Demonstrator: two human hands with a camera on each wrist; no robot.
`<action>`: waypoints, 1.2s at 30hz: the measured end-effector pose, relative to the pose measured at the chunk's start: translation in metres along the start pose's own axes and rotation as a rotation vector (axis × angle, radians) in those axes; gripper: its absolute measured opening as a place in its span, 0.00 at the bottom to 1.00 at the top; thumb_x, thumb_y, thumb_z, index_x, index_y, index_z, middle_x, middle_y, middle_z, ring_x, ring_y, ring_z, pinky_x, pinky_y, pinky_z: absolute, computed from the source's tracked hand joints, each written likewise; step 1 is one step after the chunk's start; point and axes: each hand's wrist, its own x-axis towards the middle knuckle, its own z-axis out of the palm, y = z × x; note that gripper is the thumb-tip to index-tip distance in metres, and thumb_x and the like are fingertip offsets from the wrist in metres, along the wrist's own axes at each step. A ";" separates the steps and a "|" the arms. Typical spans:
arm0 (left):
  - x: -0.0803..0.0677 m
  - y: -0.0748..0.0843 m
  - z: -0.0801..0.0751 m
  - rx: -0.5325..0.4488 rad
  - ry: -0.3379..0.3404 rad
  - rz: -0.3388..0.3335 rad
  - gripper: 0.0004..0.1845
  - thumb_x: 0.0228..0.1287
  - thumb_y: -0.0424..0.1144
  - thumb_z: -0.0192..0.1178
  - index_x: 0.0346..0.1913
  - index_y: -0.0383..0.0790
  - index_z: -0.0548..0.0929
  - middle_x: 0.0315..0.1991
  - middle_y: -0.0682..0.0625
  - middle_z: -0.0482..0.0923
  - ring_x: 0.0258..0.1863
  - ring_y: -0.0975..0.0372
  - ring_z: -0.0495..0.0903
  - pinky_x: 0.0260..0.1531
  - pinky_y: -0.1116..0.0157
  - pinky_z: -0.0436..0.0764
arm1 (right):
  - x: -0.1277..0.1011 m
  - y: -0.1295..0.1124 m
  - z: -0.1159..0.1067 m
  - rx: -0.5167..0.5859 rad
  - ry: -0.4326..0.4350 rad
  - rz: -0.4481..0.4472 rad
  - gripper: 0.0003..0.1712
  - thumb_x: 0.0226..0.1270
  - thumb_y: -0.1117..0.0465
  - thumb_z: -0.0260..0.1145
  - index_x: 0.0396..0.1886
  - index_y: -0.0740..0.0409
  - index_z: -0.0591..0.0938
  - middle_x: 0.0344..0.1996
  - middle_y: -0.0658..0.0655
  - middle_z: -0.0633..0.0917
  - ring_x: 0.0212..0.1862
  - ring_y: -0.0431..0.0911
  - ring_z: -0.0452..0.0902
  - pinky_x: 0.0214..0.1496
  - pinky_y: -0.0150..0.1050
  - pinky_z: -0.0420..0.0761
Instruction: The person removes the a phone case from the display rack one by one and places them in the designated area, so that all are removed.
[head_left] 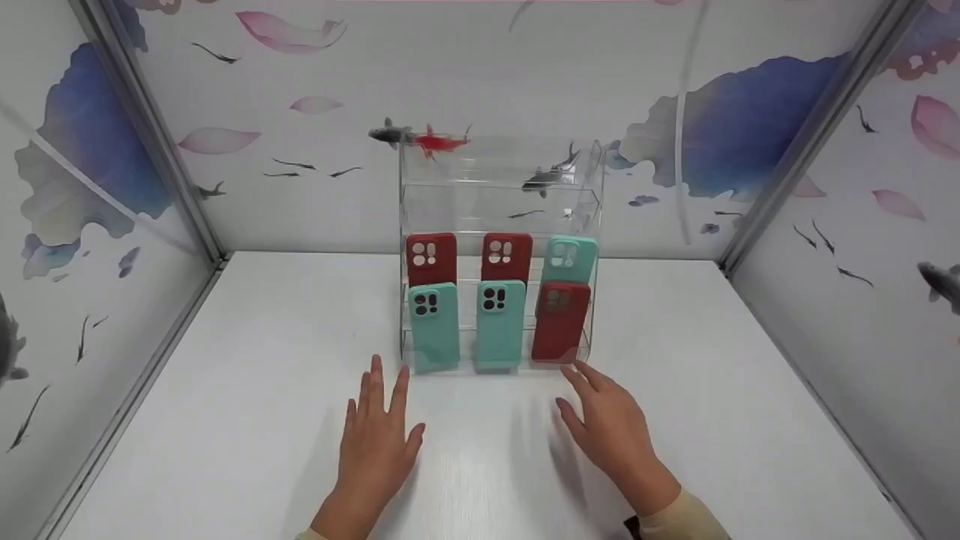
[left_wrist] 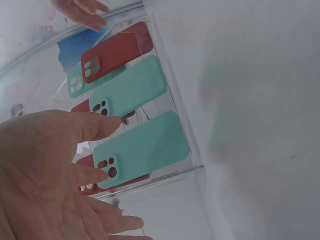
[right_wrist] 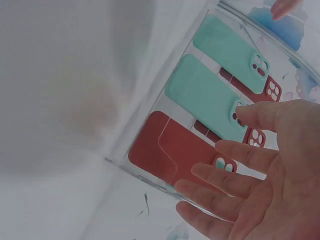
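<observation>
A clear tiered stand (head_left: 501,184) holds red and mint phone cases in two rows. Its front row has a mint case (head_left: 436,334) at left, a second mint case (head_left: 500,334) in the middle and a red case (head_left: 559,330) at right. Behind them are a red case (head_left: 442,262), another red case (head_left: 517,262) and a mint case (head_left: 581,259). My left hand (head_left: 377,442), fingers spread, is just in front of the stand's left corner. Near the right corner, my right hand (head_left: 615,427) has its fingertips close below the front red case. Neither palm holds anything in the wrist views.
A white table (head_left: 255,390) carries the stand near its back. Printed panels with fish and petals form a back wall (head_left: 300,195) and side walls (head_left: 892,247), joined by metal corner posts (head_left: 161,142). The stand's upper tiers hold no cases.
</observation>
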 end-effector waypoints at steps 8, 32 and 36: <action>0.025 -0.011 -0.005 -0.016 0.051 -0.013 0.42 0.66 0.42 0.71 0.79 0.39 0.63 0.80 0.33 0.56 0.77 0.39 0.61 0.72 0.38 0.71 | 0.027 0.015 -0.011 0.023 0.091 -0.012 0.21 0.64 0.59 0.75 0.57 0.53 0.86 0.52 0.60 0.89 0.48 0.58 0.88 0.44 0.53 0.90; 0.101 -0.033 0.011 -0.613 -0.021 -0.109 0.35 0.79 0.37 0.57 0.82 0.47 0.55 0.80 0.43 0.58 0.78 0.48 0.63 0.77 0.49 0.67 | 0.097 0.044 -0.008 0.202 0.250 0.104 0.23 0.69 0.59 0.72 0.62 0.52 0.80 0.47 0.56 0.83 0.36 0.48 0.82 0.30 0.40 0.79; 0.107 -0.036 0.018 -0.725 -0.028 -0.108 0.33 0.81 0.38 0.53 0.82 0.47 0.55 0.78 0.45 0.62 0.75 0.50 0.69 0.74 0.51 0.73 | 0.101 0.046 -0.007 0.241 0.257 0.105 0.26 0.69 0.59 0.72 0.64 0.53 0.78 0.47 0.56 0.83 0.36 0.49 0.83 0.32 0.41 0.81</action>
